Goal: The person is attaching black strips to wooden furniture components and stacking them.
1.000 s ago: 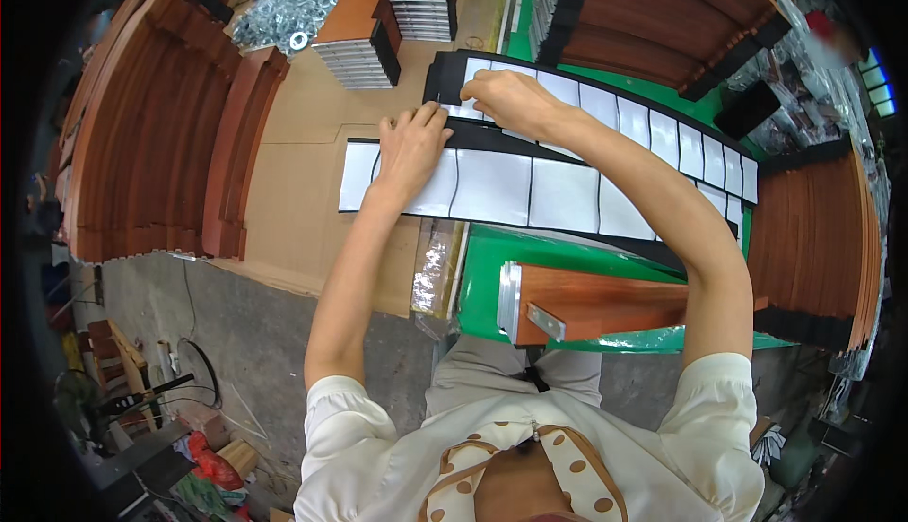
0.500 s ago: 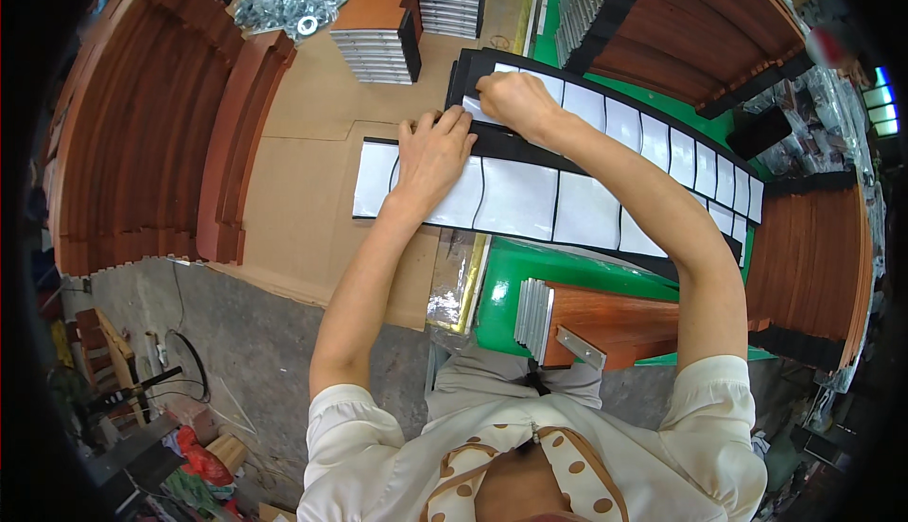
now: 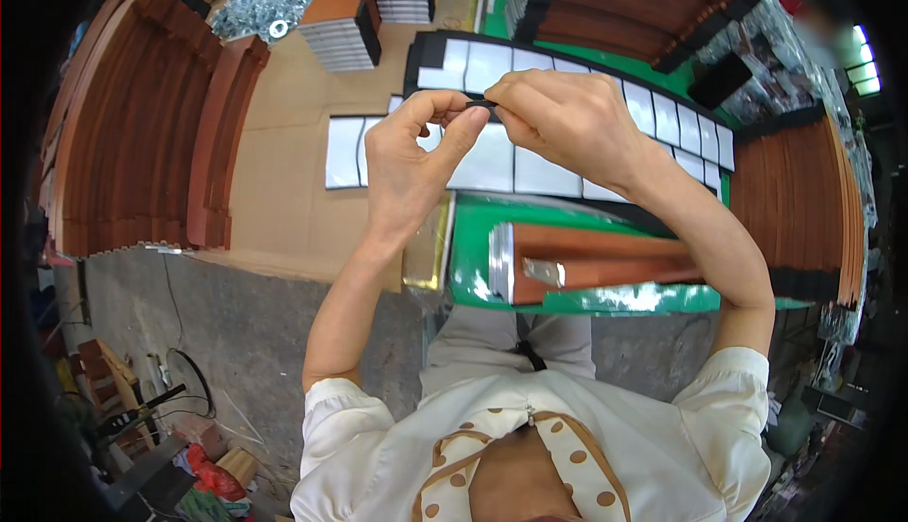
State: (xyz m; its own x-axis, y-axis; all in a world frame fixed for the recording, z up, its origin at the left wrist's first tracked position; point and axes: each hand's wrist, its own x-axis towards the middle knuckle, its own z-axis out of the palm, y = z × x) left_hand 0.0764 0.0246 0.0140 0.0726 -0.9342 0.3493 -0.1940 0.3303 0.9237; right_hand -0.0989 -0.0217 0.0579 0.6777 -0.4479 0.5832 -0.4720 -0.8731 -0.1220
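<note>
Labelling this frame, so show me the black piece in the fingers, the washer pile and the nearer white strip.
Black piece point(image 3: 482, 103), head view: visible middle.
Washer pile point(image 3: 270, 2), head view: middle.
Nearer white strip point(image 3: 547, 171), head view: one white panel.

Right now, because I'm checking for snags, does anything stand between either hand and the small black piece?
Nothing visible does. The left hand and right hand meet at the small black piece, fingertips directly on it; the white-panelled strips lie below, out of the way.
</note>
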